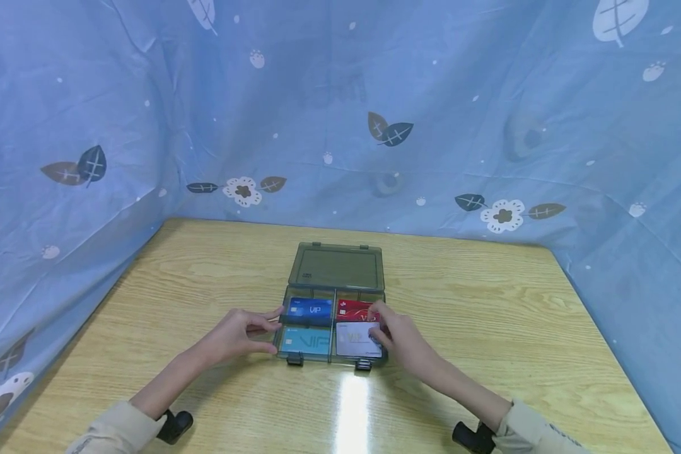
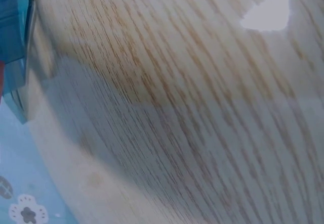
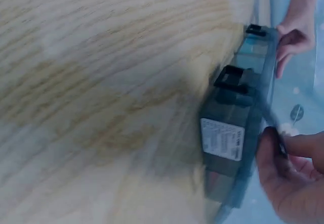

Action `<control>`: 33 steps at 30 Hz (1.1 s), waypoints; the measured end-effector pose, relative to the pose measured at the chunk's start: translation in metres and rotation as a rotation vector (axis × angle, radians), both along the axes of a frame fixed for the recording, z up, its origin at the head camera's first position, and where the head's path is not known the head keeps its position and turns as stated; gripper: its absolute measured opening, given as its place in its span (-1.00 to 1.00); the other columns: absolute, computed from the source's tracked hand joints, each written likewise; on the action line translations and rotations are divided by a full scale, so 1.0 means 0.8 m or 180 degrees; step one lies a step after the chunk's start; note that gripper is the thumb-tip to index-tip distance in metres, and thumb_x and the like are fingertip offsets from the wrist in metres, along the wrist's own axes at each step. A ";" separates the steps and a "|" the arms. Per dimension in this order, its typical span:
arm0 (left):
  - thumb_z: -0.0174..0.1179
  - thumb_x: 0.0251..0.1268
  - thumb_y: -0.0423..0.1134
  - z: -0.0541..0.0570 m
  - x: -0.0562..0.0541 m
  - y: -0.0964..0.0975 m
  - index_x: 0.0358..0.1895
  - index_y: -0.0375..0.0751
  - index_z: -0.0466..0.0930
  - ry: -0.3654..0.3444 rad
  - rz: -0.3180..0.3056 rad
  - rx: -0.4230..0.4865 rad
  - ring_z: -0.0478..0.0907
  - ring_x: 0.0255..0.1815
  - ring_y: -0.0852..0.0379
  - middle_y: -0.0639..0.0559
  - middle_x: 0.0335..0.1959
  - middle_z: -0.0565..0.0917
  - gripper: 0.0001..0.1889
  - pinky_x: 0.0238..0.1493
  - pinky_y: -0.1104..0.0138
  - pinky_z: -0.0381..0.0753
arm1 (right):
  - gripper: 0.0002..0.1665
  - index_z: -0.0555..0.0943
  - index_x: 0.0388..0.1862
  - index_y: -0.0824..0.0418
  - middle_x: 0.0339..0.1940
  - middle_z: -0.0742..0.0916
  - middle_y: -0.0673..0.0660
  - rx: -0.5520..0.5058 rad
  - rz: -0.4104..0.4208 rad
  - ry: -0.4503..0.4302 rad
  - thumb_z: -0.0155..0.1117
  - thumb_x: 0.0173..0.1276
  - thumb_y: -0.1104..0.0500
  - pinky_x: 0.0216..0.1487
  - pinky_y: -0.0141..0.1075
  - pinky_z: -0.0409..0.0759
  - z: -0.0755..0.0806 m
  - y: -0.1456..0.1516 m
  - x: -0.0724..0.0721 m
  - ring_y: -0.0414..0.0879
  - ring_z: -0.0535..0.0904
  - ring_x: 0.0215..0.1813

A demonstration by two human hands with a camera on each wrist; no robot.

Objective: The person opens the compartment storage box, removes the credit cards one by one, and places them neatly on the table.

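Note:
An open clear grey plastic box (image 1: 331,360) has a divider and several compartments with cards. A blue VIP card (image 1: 309,309) lies at back left, a teal VIP card (image 1: 305,340) at front left and a red card (image 1: 352,308) at back right. With thumb and fingers, my right hand (image 1: 404,337) pinches the right edge of a silver VIP card (image 1: 354,343) over the front right compartment. In the right wrist view this card is tilted, its edge between the fingertips. Extended fingers of my left hand (image 1: 244,337) touch the box's left side.
The box's lid (image 1: 338,267) lies back behind it on the wooden table (image 1: 221,265). Two black latches (image 1: 363,364) stick out at the front, and a white label (image 3: 223,139) is on the box. A blue patterned cloth (image 1: 329,107) encloses the table behind and at the sides.

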State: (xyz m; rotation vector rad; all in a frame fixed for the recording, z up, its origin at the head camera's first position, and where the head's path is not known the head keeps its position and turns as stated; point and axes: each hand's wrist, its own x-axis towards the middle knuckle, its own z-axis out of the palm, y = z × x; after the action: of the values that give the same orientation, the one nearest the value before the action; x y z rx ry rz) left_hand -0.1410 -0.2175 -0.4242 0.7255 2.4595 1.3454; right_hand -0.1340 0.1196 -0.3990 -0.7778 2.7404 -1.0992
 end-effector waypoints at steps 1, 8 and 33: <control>0.46 -0.05 -0.26 0.000 0.000 0.000 -0.09 -0.40 0.67 0.0001 0.0007 -0.0011 0.59 0.06 -0.07 -0.33 0.28 0.38 -0.58 0.01 0.30 0.64 | -0.90 0.47 -0.19 0.27 -0.60 0.54 -0.02 -0.0144 -0.0010 -0.0080 0.20 0.38 0.35 -0.61 -0.51 0.43 -0.003 0.002 -0.001 -0.30 0.37 -0.57; 0.46 -0.04 -0.25 0.001 0.001 0.001 -0.07 -0.39 0.67 -0.0018 0.0022 -0.0032 0.59 0.06 -0.07 -0.32 0.29 0.38 -0.57 0.03 0.25 0.63 | -0.64 0.57 -0.06 0.39 -0.19 0.67 0.21 -0.0944 -0.0021 -0.0888 0.41 0.15 0.38 -0.40 -0.45 0.67 -0.016 0.015 -0.004 -0.12 0.66 -0.30; 0.46 -0.06 -0.26 0.006 0.001 0.002 -0.08 -0.41 0.67 -0.0143 0.0066 0.0019 0.58 0.08 -0.09 -0.34 0.28 0.37 -0.57 0.01 0.28 0.65 | -0.21 0.39 0.30 0.48 -0.20 0.77 0.17 -0.1866 -0.0501 -0.1940 0.48 0.08 0.36 -0.09 -0.37 0.69 -0.011 0.083 -0.014 -0.19 0.68 -0.13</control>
State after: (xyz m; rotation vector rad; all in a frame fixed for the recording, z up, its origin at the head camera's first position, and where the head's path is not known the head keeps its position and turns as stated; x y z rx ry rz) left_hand -0.1401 -0.2158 -0.4192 0.6655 2.4357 1.3620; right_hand -0.1453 0.1861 -0.4079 -0.1927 2.0047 -1.8403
